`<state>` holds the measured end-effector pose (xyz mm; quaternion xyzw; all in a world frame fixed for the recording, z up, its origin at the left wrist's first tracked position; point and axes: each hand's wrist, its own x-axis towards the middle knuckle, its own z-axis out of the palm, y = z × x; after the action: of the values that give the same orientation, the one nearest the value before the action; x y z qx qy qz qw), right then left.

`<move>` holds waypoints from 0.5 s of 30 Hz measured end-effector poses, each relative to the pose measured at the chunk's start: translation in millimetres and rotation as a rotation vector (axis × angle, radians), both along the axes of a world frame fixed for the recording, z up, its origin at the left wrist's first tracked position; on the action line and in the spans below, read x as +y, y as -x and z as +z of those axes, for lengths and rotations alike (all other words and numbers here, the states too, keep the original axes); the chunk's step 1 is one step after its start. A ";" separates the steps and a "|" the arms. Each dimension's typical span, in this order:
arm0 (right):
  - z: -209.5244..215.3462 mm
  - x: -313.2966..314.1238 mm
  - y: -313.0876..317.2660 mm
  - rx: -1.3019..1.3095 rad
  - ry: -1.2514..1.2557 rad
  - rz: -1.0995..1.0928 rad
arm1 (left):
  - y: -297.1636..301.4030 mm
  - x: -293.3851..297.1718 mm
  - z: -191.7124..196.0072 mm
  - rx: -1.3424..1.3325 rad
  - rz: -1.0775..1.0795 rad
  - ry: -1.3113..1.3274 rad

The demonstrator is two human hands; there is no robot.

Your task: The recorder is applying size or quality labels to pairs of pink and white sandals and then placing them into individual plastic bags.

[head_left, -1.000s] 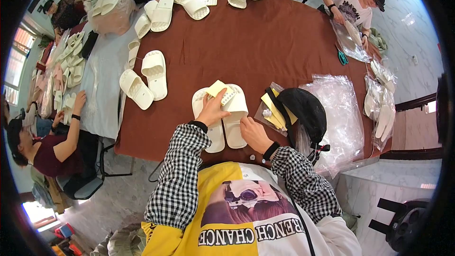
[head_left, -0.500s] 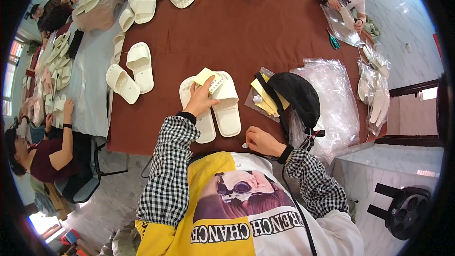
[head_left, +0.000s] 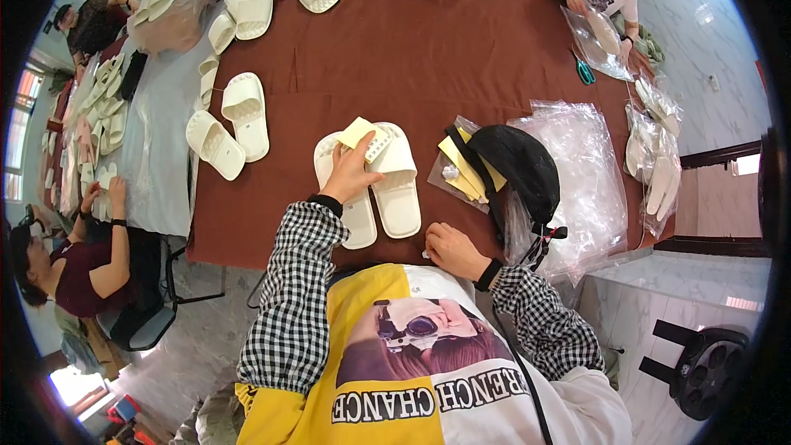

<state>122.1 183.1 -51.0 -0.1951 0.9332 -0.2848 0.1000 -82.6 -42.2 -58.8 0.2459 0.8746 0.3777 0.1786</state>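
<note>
A pair of cream slippers lies side by side in front of me, the left slipper partly under my left hand and the right slipper beside it. My left hand is closed on a folded sticker sheet, yellow on one face and white with small printed labels on the other, held over the slipper straps. At the table's near edge my right hand rests with its fingers curled together. A tiny white thing shows by its fingertips; whether they grip it, I cannot tell.
Right of the slippers lie yellow sheets, a black cap-like bag and clear plastic bags. Teal scissors and bagged slippers are farther right. More slippers line the brown tablecloth's left side. Co-workers sit around.
My right hand has shifted slightly, its fingers now covering more of the tiny white thing. My left hand holds the sticker sheet in the same place. At far left, co-workers' hands have moved.
</note>
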 end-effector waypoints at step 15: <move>18.1 -3.7 16.3 -0.268 0.029 -0.145 | -0.1 -0.7 -1.4 0.028 -0.021 0.034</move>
<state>105.8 179.4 -32.9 -0.0889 0.9189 -0.3284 0.1998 -82.6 -43.0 -60.2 0.2574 0.8807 0.3575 0.1744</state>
